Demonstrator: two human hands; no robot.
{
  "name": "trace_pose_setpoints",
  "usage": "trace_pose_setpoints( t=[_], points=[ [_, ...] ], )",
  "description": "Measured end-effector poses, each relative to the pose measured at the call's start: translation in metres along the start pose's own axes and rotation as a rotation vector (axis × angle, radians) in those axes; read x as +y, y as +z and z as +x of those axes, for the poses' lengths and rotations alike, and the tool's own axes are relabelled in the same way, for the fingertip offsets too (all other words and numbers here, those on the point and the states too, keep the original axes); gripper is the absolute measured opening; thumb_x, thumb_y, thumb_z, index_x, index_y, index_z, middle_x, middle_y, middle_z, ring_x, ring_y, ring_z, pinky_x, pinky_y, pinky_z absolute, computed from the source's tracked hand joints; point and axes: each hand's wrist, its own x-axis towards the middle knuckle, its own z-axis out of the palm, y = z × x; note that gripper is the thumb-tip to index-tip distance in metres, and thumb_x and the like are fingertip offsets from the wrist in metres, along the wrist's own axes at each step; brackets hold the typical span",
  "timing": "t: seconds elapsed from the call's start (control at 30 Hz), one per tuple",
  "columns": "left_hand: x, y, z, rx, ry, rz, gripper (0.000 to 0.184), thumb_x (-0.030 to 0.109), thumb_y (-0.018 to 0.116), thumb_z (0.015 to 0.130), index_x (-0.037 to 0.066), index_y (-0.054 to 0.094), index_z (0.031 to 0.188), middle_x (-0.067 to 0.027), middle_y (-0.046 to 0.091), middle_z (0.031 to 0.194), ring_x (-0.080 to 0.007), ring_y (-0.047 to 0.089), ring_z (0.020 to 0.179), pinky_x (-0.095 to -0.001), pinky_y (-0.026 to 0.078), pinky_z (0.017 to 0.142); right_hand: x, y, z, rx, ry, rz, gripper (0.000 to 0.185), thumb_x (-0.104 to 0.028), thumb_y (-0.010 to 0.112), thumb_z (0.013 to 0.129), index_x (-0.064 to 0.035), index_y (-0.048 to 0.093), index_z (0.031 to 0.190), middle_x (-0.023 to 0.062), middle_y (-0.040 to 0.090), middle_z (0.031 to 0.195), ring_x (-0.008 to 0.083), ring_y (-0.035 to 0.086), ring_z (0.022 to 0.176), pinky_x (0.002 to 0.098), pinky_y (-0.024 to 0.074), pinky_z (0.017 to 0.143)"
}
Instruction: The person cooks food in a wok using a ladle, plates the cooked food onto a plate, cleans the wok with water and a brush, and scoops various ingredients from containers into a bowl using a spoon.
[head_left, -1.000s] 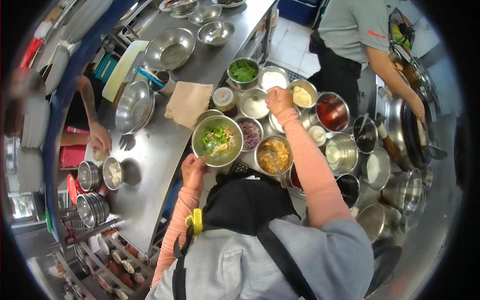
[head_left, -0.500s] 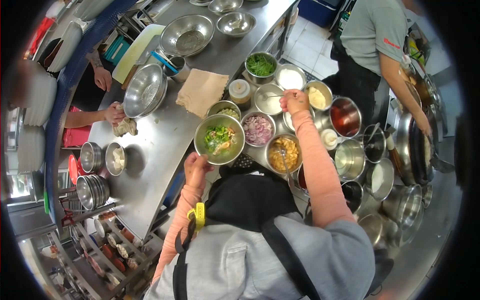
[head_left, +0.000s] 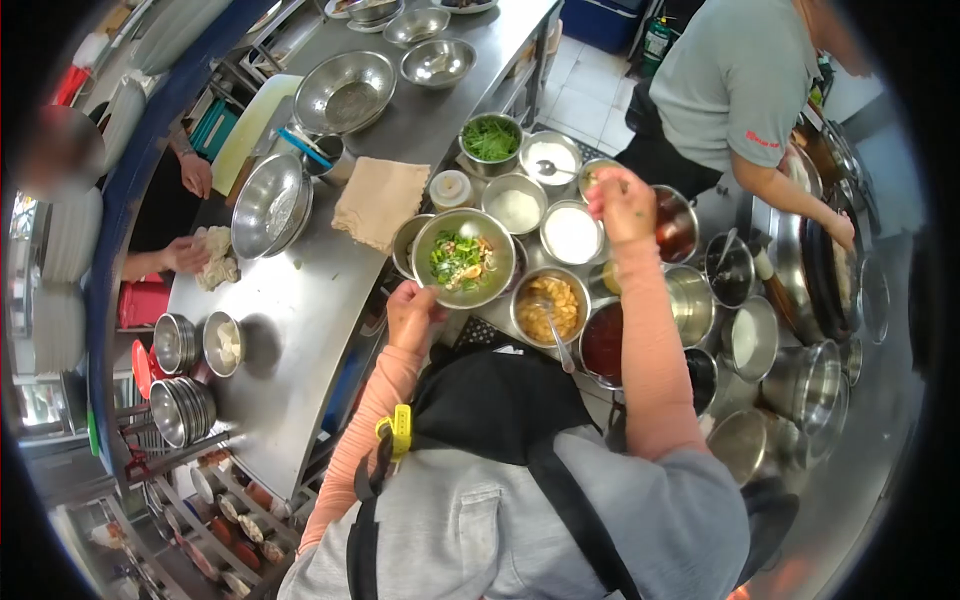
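My left hand (head_left: 412, 312) grips the near rim of a metal bowl (head_left: 425, 285). Chopped greens and pale bits (head_left: 462, 260) lie inside it. Over the tubs on the right, my right hand (head_left: 628, 205) is closed at the end of a thin spoon (head_left: 562, 170), though its grip is partly hidden. The spoon's head rests in a tub of white powder (head_left: 550, 152). Two more white-filled tubs (head_left: 572, 232) stand just nearer to me. Close to my apron, a tub of yellow-brown chopped pieces (head_left: 562, 300) has its own spoon (head_left: 560, 345) in it.
Herbs (head_left: 490, 138), a lidded jar (head_left: 451, 190) and red sauce (head_left: 605, 345) crowd around. On the left steel table (head_left: 290, 350) are brown paper (head_left: 378, 203), large bowls (head_left: 270, 200) and stacked small bowls (head_left: 182, 410). A co-worker (head_left: 730, 90) works at the right; another person's hand (head_left: 185, 255) holds a cloth.
My right hand and the spoon have shifted from one white-filled tub to the white powder farther back. The bowl in my left hand has moved right, over the tub of chopped onion.
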Motion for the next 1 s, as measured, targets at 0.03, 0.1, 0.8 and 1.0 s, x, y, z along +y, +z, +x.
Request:
trace_pose_setpoints(
  t=[0.03, 0.1, 0.8, 1.0],
  points=[
    [0.003, 0.004, -0.001, -0.011, -0.002, -0.005, 0.015, 0.013, 0.064, 0.084, 0.009, 0.053, 0.076, -0.0022, 0.057, 0.072, -0.0129, 0.055, 0.057, -0.0277, 0.051, 0.055, 0.004, 0.002, 0.011, 0.047, -0.021, -0.056, 0.021, -0.015, 0.054, 0.094, 0.0025, 0.065, 0.097, 0.0091, 0.067, 0.071, 0.0117, 0.061, 0.056, 0.0248, 0.0494, 0.050],
    [0.007, 0.009, -0.006, -0.029, 0.000, -0.008, 0.015, 0.013, 0.064, 0.085, 0.009, 0.053, 0.076, -0.0020, 0.057, 0.072, -0.0129, 0.055, 0.058, -0.0278, 0.051, 0.055, 0.015, 0.011, 0.030, 0.052, -0.062, -0.125, 0.020, -0.014, 0.053, 0.093, 0.0023, 0.065, 0.094, 0.0101, 0.068, 0.070, 0.0126, 0.063, 0.058, 0.0268, 0.0501, 0.050],
    [0.010, -0.104, -0.035, 0.357, 0.095, -0.140, 0.011, 0.014, 0.063, 0.085, 0.011, 0.054, 0.079, -0.0016, 0.059, 0.070, -0.0143, 0.057, 0.057, -0.0272, 0.048, 0.051, 0.017, -0.073, 0.048, 0.026, -0.291, -0.988, 0.030, -0.026, 0.063, 0.087, -0.0050, 0.067, 0.107, 0.0208, 0.069, 0.086, 0.0422, 0.065, 0.084, 0.0489, 0.0510, 0.078],
    [0.009, -0.131, -0.042, 0.490, 0.135, -0.228, 0.009, 0.013, 0.063, 0.085, 0.011, 0.055, 0.085, -0.0038, 0.064, 0.079, -0.0164, 0.063, 0.066, -0.0281, 0.050, 0.056, -0.042, -0.022, -0.016, -0.058, -0.351, -0.839, 0.030, -0.027, 0.064, 0.088, -0.0045, 0.066, 0.108, 0.0181, 0.069, 0.083, 0.0382, 0.066, 0.076, 0.0439, 0.0512, 0.070]
  ],
)
